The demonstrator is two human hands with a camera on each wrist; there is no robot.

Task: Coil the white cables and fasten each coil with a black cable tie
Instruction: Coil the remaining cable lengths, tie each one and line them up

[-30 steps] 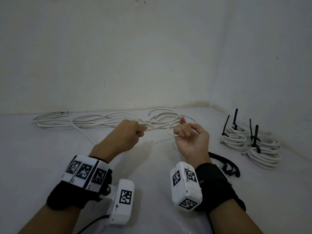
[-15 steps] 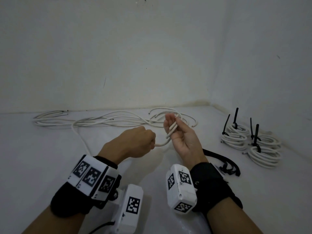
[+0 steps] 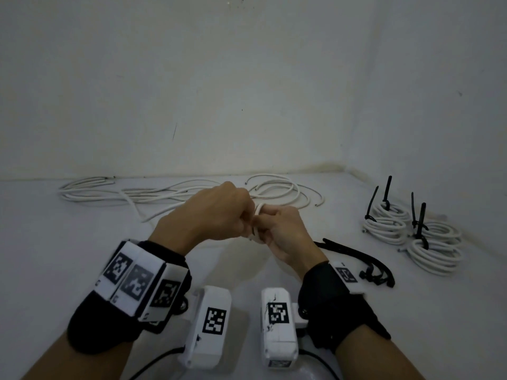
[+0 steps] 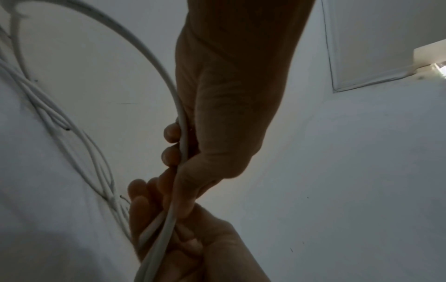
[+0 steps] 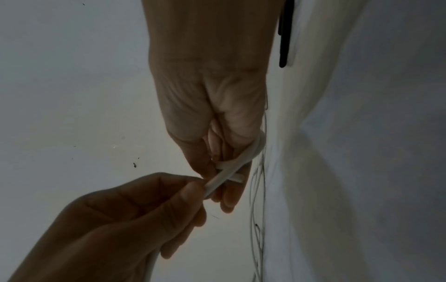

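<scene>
From the head view, your left hand (image 3: 211, 212) and your right hand (image 3: 279, 231) meet above the white floor (image 3: 55, 256), their fingers touching. Between them you hold a white cable (image 3: 256, 212) that is wound in a small loop around the fingers of the right hand. Behind your hands the loose cables (image 3: 153, 192) lie along the foot of the wall (image 3: 247, 91). To the right of your hands, near the corner, the finished coils (image 3: 411, 234) stand together, each one with a black tie. Just right of your right wrist, some spare black ties (image 3: 365, 256) lie on the floor.

From the left wrist view, the fingers of your left hand (image 4: 217, 133) are curled around the cable (image 4: 179, 145), which runs down into your right hand (image 4: 183, 238); there two strands lie side by side.

From the right wrist view, your right hand (image 5: 212, 114) has its fingers wrapped by the cable (image 5: 241, 162), and your left hand (image 5: 120, 219) pinches the strand between thumb and forefinger, just beside the right fingertips.
</scene>
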